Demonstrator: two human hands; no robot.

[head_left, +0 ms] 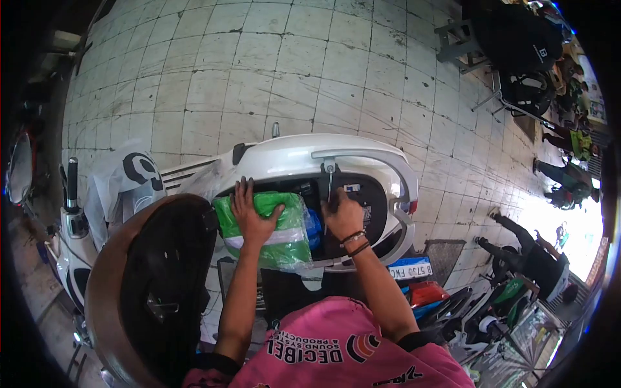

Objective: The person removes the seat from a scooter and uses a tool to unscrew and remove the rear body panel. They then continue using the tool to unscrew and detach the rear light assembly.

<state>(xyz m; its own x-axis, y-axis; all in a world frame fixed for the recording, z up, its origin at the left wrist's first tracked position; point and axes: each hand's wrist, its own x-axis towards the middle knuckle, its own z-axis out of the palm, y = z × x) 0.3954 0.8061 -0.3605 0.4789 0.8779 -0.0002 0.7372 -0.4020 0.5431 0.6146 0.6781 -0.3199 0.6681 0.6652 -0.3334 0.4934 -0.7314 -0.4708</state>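
Observation:
A white scooter [297, 152] stands in front of me with its brown seat [107, 284] tipped open to the left. Spread over a green packet [288, 249] in clear plastic, my left hand [252, 216] rests with its fingers apart. The packet lies over the open compartment, beside something blue [312, 226]. My right hand [345, 216] is closed around the dark handle of a screwdriver [330, 178]. The screwdriver's metal shaft points to the bracket of the grey grab rail [381, 155] at the scooter's far side.
White tiled floor [291, 77] stretches beyond the scooter. A plastic-covered part [123, 181] and handlebar grip [72, 181] are at left. A number plate [411, 270] and parked motorcycles [504, 304] stand at lower right. Several people and a black-covered table [517, 39] are at right.

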